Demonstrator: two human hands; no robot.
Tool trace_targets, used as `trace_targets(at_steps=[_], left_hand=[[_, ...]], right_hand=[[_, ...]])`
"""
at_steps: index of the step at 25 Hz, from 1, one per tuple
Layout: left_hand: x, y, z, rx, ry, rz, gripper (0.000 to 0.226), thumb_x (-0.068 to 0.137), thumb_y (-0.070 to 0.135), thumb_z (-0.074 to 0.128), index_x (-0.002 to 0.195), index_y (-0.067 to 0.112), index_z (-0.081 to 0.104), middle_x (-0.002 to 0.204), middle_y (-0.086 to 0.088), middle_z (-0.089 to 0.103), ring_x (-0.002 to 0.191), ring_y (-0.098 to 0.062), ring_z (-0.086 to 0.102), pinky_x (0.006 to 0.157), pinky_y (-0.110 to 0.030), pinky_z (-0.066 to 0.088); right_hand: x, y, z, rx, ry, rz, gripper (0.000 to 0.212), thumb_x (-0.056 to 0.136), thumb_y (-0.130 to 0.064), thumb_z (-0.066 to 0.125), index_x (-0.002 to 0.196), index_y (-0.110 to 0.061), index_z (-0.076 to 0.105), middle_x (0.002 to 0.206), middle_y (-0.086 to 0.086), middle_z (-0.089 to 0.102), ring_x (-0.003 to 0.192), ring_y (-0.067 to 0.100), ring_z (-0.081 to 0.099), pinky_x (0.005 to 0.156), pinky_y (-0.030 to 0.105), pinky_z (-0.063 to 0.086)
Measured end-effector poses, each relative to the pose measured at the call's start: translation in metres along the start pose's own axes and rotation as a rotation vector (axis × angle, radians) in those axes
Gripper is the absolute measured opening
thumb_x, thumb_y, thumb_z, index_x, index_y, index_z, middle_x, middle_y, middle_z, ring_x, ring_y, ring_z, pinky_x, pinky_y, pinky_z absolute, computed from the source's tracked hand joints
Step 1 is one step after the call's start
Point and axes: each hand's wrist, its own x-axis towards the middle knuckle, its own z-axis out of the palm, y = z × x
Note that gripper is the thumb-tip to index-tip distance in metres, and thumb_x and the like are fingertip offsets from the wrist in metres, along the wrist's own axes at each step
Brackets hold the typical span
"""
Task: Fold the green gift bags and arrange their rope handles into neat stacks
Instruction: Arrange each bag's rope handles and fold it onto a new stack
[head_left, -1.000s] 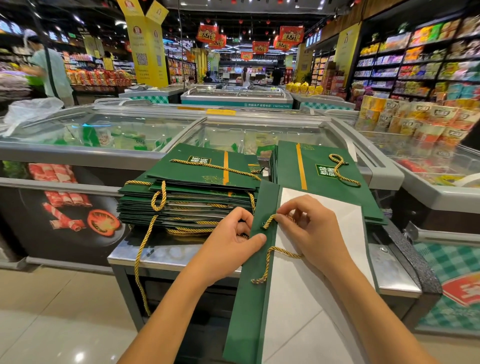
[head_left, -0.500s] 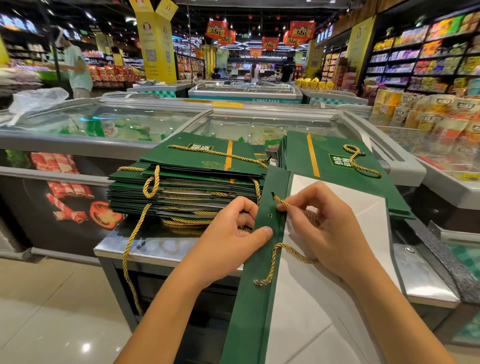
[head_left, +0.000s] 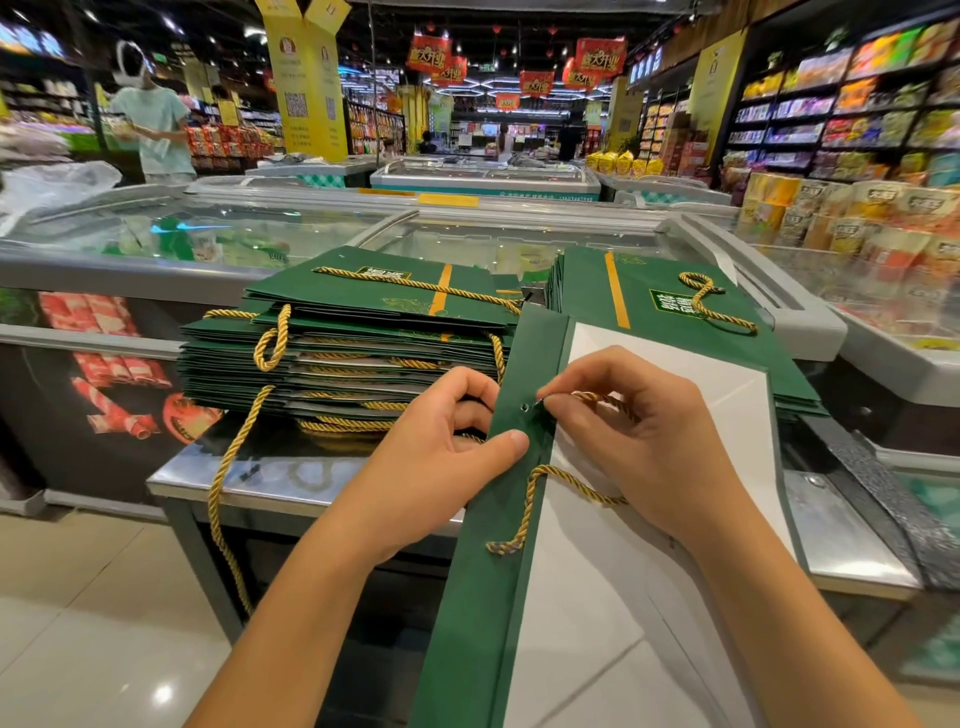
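Closing in on the eyelet, the right hand now has its pinched fingertips right at the small hole in the green flap. A second ago the same pinch sat further to the right, over the white inside of the gift bag. The hand grips one end of the gold rope handle between thumb and forefinger, with the other fingers loosely curled. The rest of the rope runs under the palm, loops out over the flap, and its frayed tail lies on the green where it lay before.

The left hand has not shifted. Its thumb presses flat on top of the flap just below the eyelet, its fingers curl round the flap's left edge, and it clamps the bag steady.

The bag itself lies opened across the near edge of the table, and its lower part hangs off toward the person. The left stack of finished bags sits toward the near left corner, with several ropes trailing over that edge. The right stack sits along the far right side, partly under the open bag.

By my reading, the rope end is lined up for threading but is not yet through the hole, so this bag's handle is unfinished and folding and stacking must wait.
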Motion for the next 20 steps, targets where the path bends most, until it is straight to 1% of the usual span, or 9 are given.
trace_targets(at_steps=[3,8,10,12,14,15,17,19,20], left_hand=[[-0.001,0.000,0.000,-0.005,-0.007,0.006,0.019,0.095,0.009,0.067,0.108,0.014,0.056,0.094,-0.008,0.072,0.078,-0.030,0.073,0.077,-0.048,0.063],[-0.001,0.002,0.000,-0.008,-0.025,0.014,0.020,0.096,0.010,0.065,0.110,0.021,0.057,0.095,-0.005,0.071,0.077,-0.027,0.072,0.073,-0.042,0.062],[-0.002,0.004,0.000,0.000,-0.031,0.016,0.018,0.098,0.011,0.061,0.111,0.023,0.056,0.097,-0.008,0.071,0.077,-0.026,0.070,0.068,-0.038,0.060],[-0.002,0.005,-0.001,0.016,-0.034,0.022,0.017,0.102,0.010,0.052,0.111,0.024,0.057,0.101,-0.016,0.069,0.074,-0.027,0.065,0.058,-0.033,0.054],[-0.003,0.008,-0.002,0.014,-0.030,0.006,0.026,0.103,0.007,0.041,0.112,0.024,0.059,0.102,-0.021,0.067,0.068,-0.022,0.058,0.052,-0.031,0.048],[-0.004,0.009,-0.002,0.005,-0.032,-0.004,0.030,0.104,0.006,0.039,0.112,0.025,0.060,0.100,-0.019,0.068,0.064,-0.018,0.058,0.051,-0.031,0.047],[-0.005,0.011,-0.002,0.008,-0.039,0.010,0.027,0.105,0.008,0.043,0.114,0.026,0.061,0.096,-0.017,0.068,0.063,-0.014,0.061,0.053,-0.032,0.049],[-0.006,0.010,-0.002,0.028,-0.045,0.044,0.021,0.105,0.014,0.049,0.117,0.027,0.061,0.098,-0.020,0.067,0.069,-0.016,0.063,0.057,-0.034,0.052],[-0.005,0.010,-0.002,0.034,-0.043,0.054,0.021,0.105,0.015,0.050,0.118,0.027,0.061,0.098,-0.020,0.066,0.071,-0.017,0.064,0.059,-0.036,0.053]], right_hand=[[0.000,0.000,0.001,-0.008,0.039,0.004,0.014,0.085,-0.005,0.078,0.091,-0.018,0.073,0.086,-0.011,0.072,0.082,0.015,0.067,0.072,0.023,0.056],[0.000,0.002,0.001,-0.077,0.066,-0.015,0.014,0.085,-0.007,0.078,0.096,-0.016,0.080,0.092,-0.007,0.076,0.084,0.014,0.070,0.073,0.030,0.059],[0.000,0.003,0.002,-0.078,0.049,-0.021,0.012,0.085,-0.007,0.078,0.094,-0.015,0.080,0.091,-0.006,0.076,0.082,0.017,0.069,0.071,0.035,0.058],[0.000,0.002,0.002,-0.094,0.035,-0.042,0.010,0.086,-0.008,0.077,0.094,-0.014,0.080,0.090,-0.005,0.075,0.079,0.019,0.068,0.068,0.039,0.057],[0.001,0.001,0.002,-0.098,0.036,-0.065,0.008,0.086,-0.014,0.076,0.094,-0.015,0.080,0.089,-0.006,0.075,0.078,0.019,0.068,0.066,0.039,0.056],[0.001,0.000,0.002,-0.094,0.042,-0.071,0.009,0.087,-0.017,0.075,0.094,-0.015,0.080,0.089,-0.007,0.075,0.078,0.019,0.067,0.066,0.038,0.056],[0.001,-0.002,0.002,-0.101,0.052,-0.091,0.015,0.087,-0.025,0.071,0.094,-0.016,0.080,0.088,-0.007,0.075,0.079,0.018,0.067,0.066,0.037,0.055],[0.002,-0.002,0.002,-0.092,0.043,-0.096,0.016,0.087,-0.027,0.070,0.094,-0.016,0.080,0.089,-0.008,0.075,0.080,0.017,0.067,0.065,0.036,0.055],[0.002,-0.001,0.003,-0.074,0.026,-0.086,0.014,0.087,-0.024,0.072,0.094,-0.016,0.080,0.090,-0.008,0.074,0.082,0.016,0.068,0.065,0.036,0.056]])
